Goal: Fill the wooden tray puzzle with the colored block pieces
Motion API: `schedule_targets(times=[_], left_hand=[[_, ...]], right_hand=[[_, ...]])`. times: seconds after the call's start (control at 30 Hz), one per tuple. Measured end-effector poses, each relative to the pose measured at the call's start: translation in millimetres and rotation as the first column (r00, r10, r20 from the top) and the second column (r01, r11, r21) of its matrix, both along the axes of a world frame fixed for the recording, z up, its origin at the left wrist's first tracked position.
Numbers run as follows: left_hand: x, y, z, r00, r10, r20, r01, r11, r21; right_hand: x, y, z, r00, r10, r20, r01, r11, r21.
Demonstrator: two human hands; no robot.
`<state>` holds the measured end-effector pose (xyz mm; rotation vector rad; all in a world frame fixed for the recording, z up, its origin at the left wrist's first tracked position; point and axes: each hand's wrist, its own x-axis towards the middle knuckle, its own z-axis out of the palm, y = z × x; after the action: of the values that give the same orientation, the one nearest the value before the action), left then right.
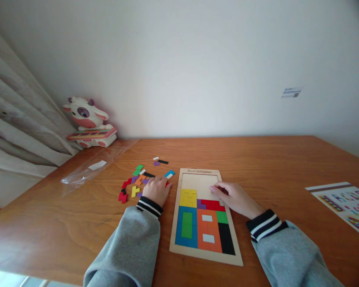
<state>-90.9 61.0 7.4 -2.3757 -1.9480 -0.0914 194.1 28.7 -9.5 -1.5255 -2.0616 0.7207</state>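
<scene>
My left hand [156,191] is lowered over the loose puzzle pieces left of the wooden puzzle board [208,260], fingers bent downward. A red puzzle piece [167,184] shows between its thumb and index finger. My right hand [235,198] rests over the board's upper right, fingers loosely stretched and slightly apart, no piece visible in them. Fitted pieces fill the lower board: yellow pieces [188,198], a red one [212,205], a purple one [201,204], blue ones [179,235], orange ones [208,227] and a black one [226,239]. Bare wood shows in the upper part.
Several colored pieces lie around my left hand, among them a yellow piece [135,191] and a green piece [138,170]. A clear plastic bag [83,175] and a cow toy [91,123] are at the left. A printed sheet [344,203] lies right on the wooden table [266,159].
</scene>
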Motion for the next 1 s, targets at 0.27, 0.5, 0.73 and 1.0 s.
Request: schedule_targets(times=[0.27, 0.5, 0.73, 1.0], left_hand=[[4.3, -1.1, -1.2, 0.998, -0.016, 0.059, 0.016, 1.000, 0.010], [-0.2, 2.3, -11.2, 0.987, -0.072, 0.141, 0.052, 0.989, 0.141], [12.5, -8.5, -6.7, 0.789, -0.277, 0.548, 0.093, 0.936, 0.340], [57.8, -34.5, -23.8, 0.195, -0.105, 0.975, 0.355, 0.935, 0.029]], right_hand=[[0.1, -0.6, 1.5, 1.000, 0.003, -0.011, -0.003, 1.000, 0.013], [0.5, -1.2, 3.8, 1.000, 0.001, -0.030, -0.001, 1.000, -0.004], [-3.9, -2.9, 8.9, 0.995, -0.034, -0.096, 0.046, 0.991, 0.128], [-23.2, -13.8, 21.4, 0.953, 0.136, -0.269, -0.100, 0.985, 0.143]])
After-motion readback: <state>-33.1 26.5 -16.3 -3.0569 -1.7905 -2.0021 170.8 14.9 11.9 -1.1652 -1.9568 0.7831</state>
